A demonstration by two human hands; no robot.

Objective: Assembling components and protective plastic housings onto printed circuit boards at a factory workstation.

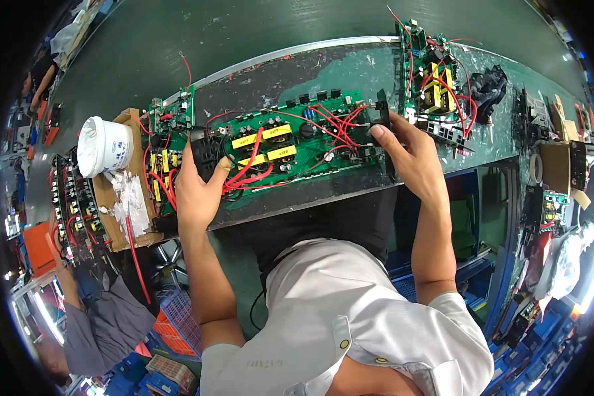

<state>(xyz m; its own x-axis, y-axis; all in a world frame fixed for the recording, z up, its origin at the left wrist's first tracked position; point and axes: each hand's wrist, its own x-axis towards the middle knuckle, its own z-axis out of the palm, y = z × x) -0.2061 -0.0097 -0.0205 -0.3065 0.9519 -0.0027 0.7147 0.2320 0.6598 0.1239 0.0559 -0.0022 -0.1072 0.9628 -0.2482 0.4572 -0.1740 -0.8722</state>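
A long green circuit board (313,146) lies across the bench in front of me. Yellow transformers (280,154) and crossing red wires (340,127) sit on it. At its left end my left hand (201,191) grips a black end piece (206,153) that looks like a fan, thumb and fingers on either side. My right hand (412,155) pinches an upright black end plate (381,113) at the other end, thumb on the near face. Thick red leads loop off the board beside my left thumb.
A white tub (105,146) stands in a cardboard box (145,218) smeared with white paste, left. Other wired boards (435,86) lie at the right and left. A dark cloth (488,89) is at the back right. Another person's grey sleeve (112,323) shows at lower left.
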